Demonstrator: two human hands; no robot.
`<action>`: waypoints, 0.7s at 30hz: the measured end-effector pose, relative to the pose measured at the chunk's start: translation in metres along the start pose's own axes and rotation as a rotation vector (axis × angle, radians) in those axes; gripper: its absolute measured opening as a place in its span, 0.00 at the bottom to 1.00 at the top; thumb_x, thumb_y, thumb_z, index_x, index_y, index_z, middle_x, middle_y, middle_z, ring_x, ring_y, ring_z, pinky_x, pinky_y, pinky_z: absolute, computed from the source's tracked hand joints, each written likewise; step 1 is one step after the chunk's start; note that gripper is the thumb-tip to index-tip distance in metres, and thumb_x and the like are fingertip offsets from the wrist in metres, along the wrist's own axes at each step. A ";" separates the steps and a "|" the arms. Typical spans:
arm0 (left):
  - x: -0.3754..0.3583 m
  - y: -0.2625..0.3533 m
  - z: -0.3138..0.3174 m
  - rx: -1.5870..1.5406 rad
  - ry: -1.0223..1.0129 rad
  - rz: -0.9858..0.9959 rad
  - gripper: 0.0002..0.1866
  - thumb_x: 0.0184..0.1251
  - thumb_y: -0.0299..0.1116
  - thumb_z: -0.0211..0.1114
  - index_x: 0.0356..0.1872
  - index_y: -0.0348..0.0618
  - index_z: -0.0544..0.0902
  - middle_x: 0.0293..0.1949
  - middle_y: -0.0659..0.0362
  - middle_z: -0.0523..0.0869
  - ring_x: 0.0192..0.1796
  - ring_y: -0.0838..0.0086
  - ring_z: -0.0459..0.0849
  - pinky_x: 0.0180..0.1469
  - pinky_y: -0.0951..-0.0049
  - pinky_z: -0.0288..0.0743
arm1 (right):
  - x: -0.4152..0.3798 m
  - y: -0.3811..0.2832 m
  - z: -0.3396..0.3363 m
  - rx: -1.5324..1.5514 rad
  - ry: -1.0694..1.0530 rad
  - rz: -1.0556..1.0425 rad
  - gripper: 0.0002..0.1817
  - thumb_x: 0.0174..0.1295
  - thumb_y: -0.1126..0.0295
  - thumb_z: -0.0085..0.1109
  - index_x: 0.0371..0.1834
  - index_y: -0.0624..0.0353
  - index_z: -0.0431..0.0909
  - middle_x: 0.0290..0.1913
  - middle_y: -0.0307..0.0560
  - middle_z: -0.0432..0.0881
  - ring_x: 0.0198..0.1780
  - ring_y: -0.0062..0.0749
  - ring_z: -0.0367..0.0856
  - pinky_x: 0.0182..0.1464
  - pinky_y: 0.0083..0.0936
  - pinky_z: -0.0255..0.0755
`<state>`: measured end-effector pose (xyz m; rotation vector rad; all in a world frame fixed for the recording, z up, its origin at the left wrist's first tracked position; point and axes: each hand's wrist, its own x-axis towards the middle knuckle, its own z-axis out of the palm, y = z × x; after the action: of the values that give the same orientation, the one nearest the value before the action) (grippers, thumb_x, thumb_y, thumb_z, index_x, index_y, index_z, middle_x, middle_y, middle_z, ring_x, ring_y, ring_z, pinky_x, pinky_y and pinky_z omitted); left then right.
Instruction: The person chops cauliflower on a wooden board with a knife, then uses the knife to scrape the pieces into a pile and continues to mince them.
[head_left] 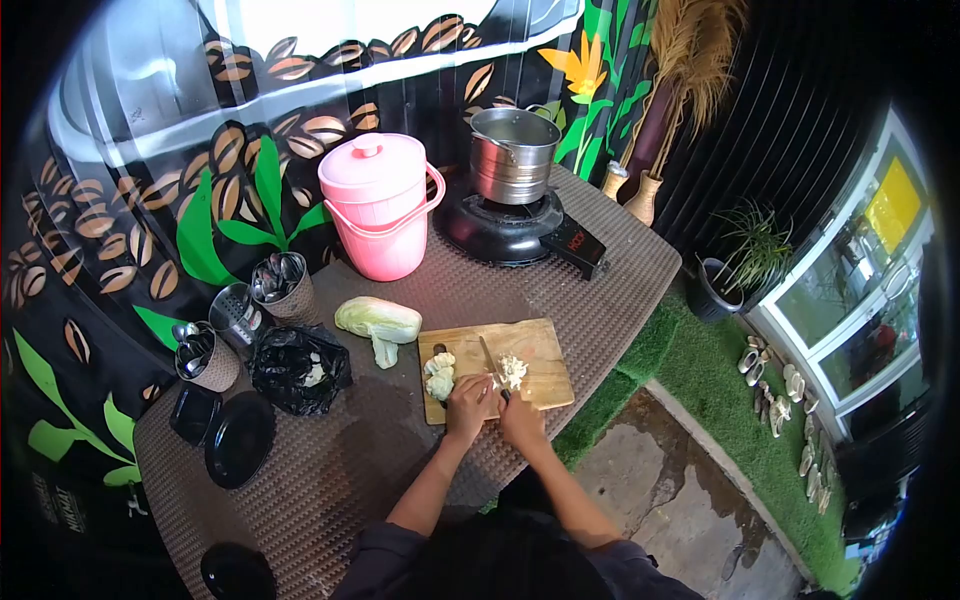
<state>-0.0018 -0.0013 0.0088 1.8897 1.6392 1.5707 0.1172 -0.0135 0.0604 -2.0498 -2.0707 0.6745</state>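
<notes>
A knife (pixel 489 357) is in my right hand (pixel 521 418), whose fingers wrap round its dark handle. Its blade points away from me over the wooden cutting board (pixel 552 382). My left hand (pixel 468 404) lies at the board's near edge with curled fingers close to the blade; what they press on is hidden. Right of the blade is a small heap of finely chopped pale vegetable (pixel 513 371). Larger pale chunks that look like cauliflower (pixel 439 380) sit on the board's left side. Beyond the board's left corner lies a napa cabbage (pixel 380 322).
A pink lidded bucket (pixel 378 210) and a steel pot (pixel 514 160) on a black portable stove (pixel 490 232) stand at the back. On the left are a black plastic bag (pixel 298 372), baskets of cutlery (pixel 283 288) and a black plate (pixel 240 440). The table's edge (pixel 632 345) runs along the right.
</notes>
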 end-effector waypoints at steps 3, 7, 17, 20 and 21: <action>0.003 0.005 -0.003 -0.013 -0.008 0.008 0.07 0.57 0.22 0.66 0.37 0.33 0.86 0.40 0.51 0.87 0.48 0.61 0.84 0.50 0.67 0.78 | -0.001 0.000 0.020 0.021 0.077 0.059 0.23 0.69 0.51 0.47 0.46 0.64 0.74 0.35 0.66 0.83 0.38 0.62 0.83 0.41 0.51 0.77; -0.001 0.003 -0.003 -0.008 -0.013 -0.002 0.07 0.57 0.23 0.66 0.37 0.32 0.85 0.41 0.50 0.87 0.47 0.60 0.84 0.50 0.66 0.78 | 0.009 0.011 0.012 0.026 0.063 -0.008 0.22 0.68 0.52 0.49 0.46 0.63 0.73 0.34 0.65 0.83 0.37 0.62 0.83 0.40 0.52 0.77; -0.002 0.003 -0.001 0.030 -0.020 0.012 0.09 0.57 0.23 0.66 0.40 0.33 0.85 0.42 0.50 0.86 0.48 0.59 0.84 0.51 0.65 0.78 | -0.006 0.017 0.012 0.001 0.066 0.001 0.22 0.69 0.51 0.47 0.46 0.61 0.72 0.32 0.64 0.83 0.38 0.62 0.83 0.40 0.54 0.77; -0.001 0.005 -0.002 0.032 -0.038 0.016 0.10 0.57 0.22 0.66 0.40 0.34 0.85 0.43 0.50 0.86 0.49 0.59 0.84 0.52 0.65 0.78 | 0.000 0.017 0.007 -0.008 0.056 -0.011 0.21 0.69 0.52 0.48 0.46 0.61 0.71 0.32 0.63 0.83 0.37 0.62 0.83 0.40 0.53 0.77; 0.000 0.005 -0.003 0.033 -0.038 0.016 0.10 0.57 0.22 0.66 0.40 0.34 0.85 0.43 0.50 0.86 0.49 0.59 0.84 0.52 0.65 0.78 | -0.001 0.016 0.006 -0.007 0.057 -0.012 0.21 0.69 0.52 0.48 0.46 0.61 0.71 0.32 0.63 0.83 0.37 0.62 0.83 0.40 0.53 0.77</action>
<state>-0.0009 -0.0046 0.0134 1.9420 1.6486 1.5129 0.1289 -0.0165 0.0484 -2.0341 -2.0556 0.6008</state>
